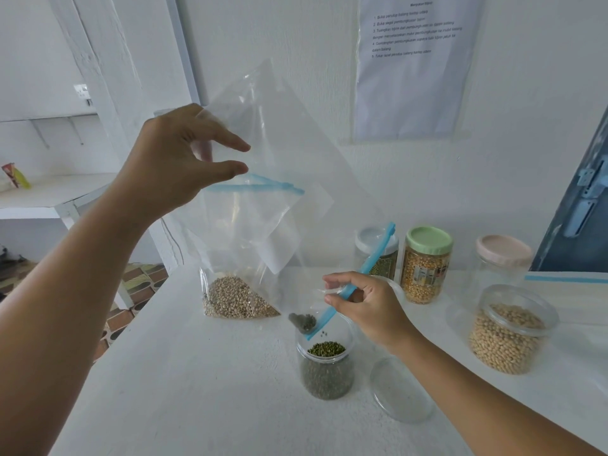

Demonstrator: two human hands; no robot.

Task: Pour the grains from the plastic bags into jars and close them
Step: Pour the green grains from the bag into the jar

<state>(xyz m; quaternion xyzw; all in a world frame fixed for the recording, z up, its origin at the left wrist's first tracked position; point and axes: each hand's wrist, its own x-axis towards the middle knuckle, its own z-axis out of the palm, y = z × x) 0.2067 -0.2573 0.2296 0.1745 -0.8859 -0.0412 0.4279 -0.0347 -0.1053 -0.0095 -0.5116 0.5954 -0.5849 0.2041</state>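
My left hand (177, 156) holds a clear plastic bag (296, 139) up by its upper end, so it hangs tilted. My right hand (365, 304) pinches the bag's blue zip edge (378, 251) just above an open jar (325, 376) of green mung beans. A small clump of beans (302, 322) sits at the bag's low corner by the jar's mouth, and a few are dropping in. The jar's clear lid (401, 390) lies flat on the white table (197, 373) to its right.
A second zip bag with beige grains (237, 297) stands behind the open jar. Along the back right stand a white-lidded jar (375, 245), a green-lidded jar of corn (426, 268), a pink-lidded empty jar (503, 258) and a jar of soybeans (510, 334). Shelves are at left.
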